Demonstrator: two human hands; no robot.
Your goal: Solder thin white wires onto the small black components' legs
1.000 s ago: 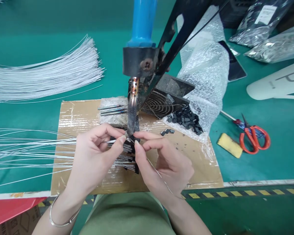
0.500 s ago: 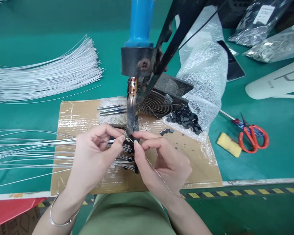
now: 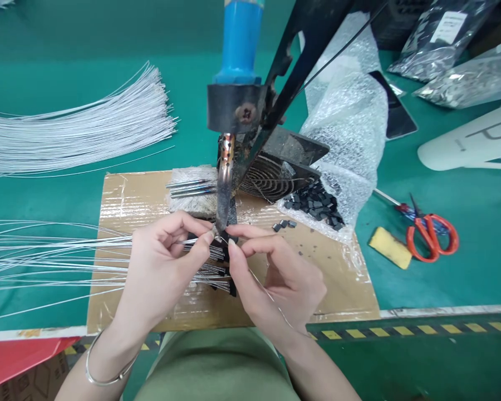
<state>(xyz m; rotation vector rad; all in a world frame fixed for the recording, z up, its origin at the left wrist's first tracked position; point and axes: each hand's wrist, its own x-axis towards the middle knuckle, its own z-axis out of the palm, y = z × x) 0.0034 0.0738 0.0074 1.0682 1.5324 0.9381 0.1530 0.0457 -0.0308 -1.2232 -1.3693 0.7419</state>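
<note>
A soldering iron with a blue handle points straight down in a black clamp. Right at its tip, the thumb and forefinger of my left hand pinch a small piece, too tiny and covered to name. My right hand is closed on a thin solder wire, whose upper end reaches the tip. The wire trails down across the palm to the wrist. Beneath both hands lie thin white wires with dark ends in black blocks, partly hidden by my fingers.
A cardboard sheet covers the bench front. A black fan stands behind the iron. Bubble wrap holds small black parts. Red-handled scissors, a yellow sponge and a white cup lie right; a wire bundle lies left.
Both hands stay at the iron's tip, with almost no movement. The whole view has shifted very slightly.
</note>
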